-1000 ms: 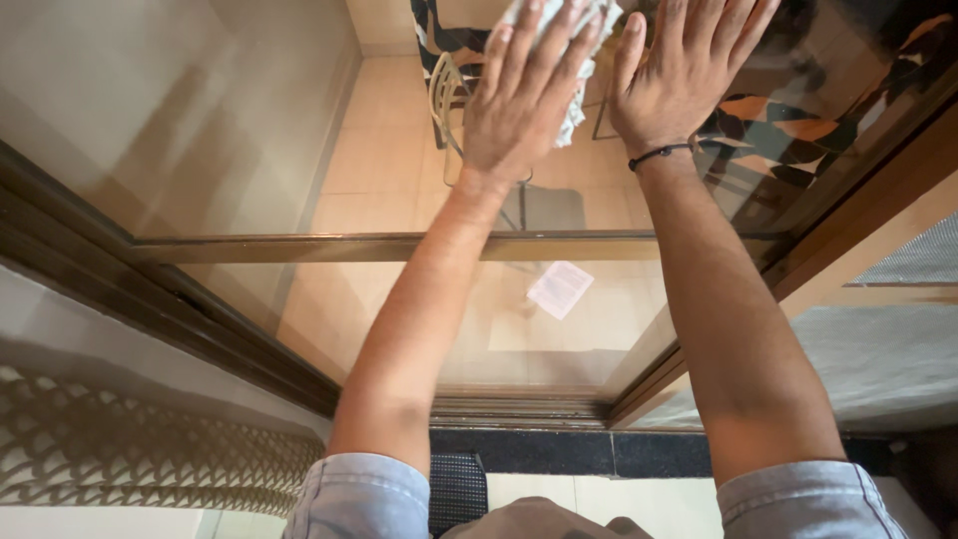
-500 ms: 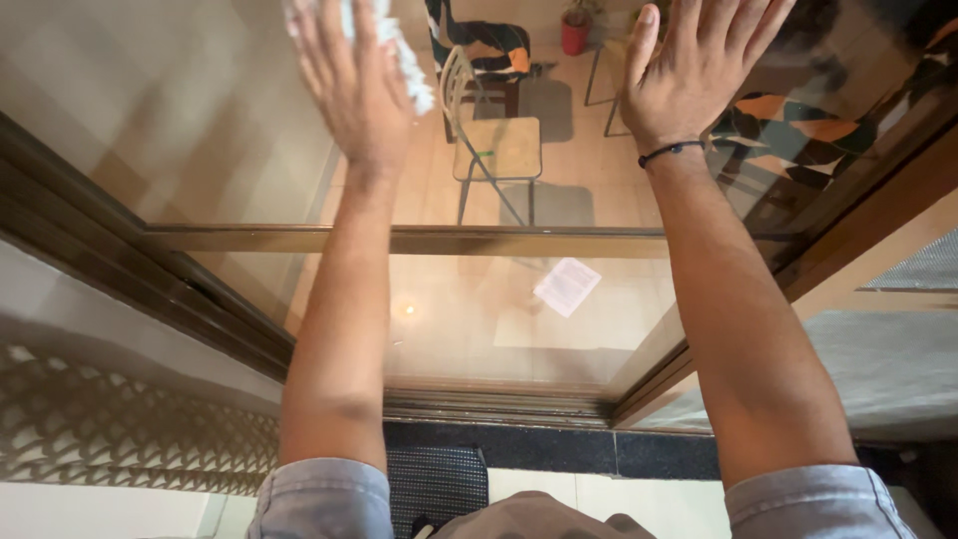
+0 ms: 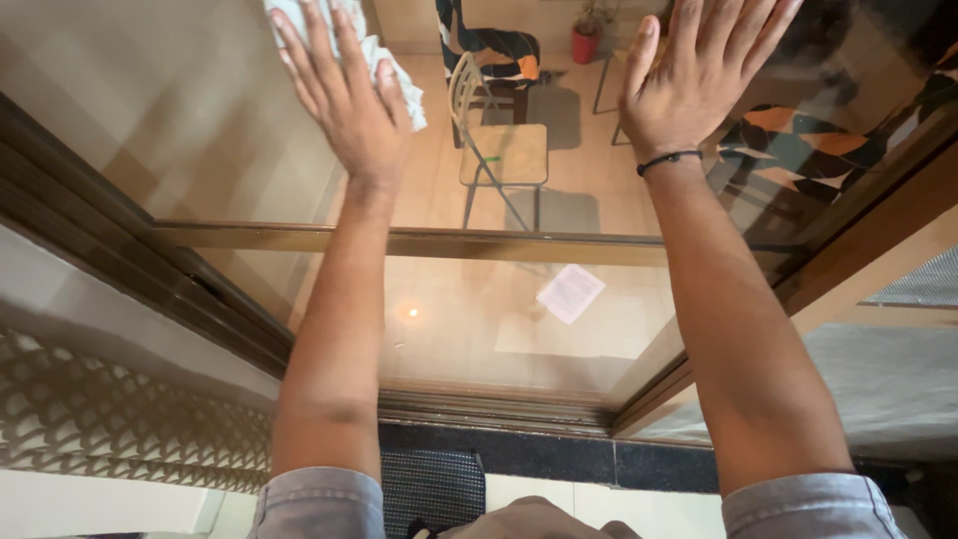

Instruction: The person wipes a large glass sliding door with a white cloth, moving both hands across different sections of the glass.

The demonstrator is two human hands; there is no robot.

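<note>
My left hand point(image 3: 349, 95) presses a white cloth point(image 3: 394, 65) flat against the pane of a glass door point(image 3: 180, 110), at the upper left. The cloth shows under and beside the spread fingers. My right hand point(image 3: 694, 70) lies flat on the same glass at the upper right, fingers apart, with nothing in it. A thin black band circles its wrist.
A brown wooden door frame point(image 3: 439, 243) crosses the glass and runs down both sides. Beyond the glass stand a chair point(image 3: 499, 150), a red pot point(image 3: 585, 45) and a white paper point(image 3: 570, 292) on the tiled floor. A dark mat point(image 3: 431, 489) lies by my feet.
My left hand has swept the cloth across the glass from beside the right hand toward the left. The right hand has stayed in place.
</note>
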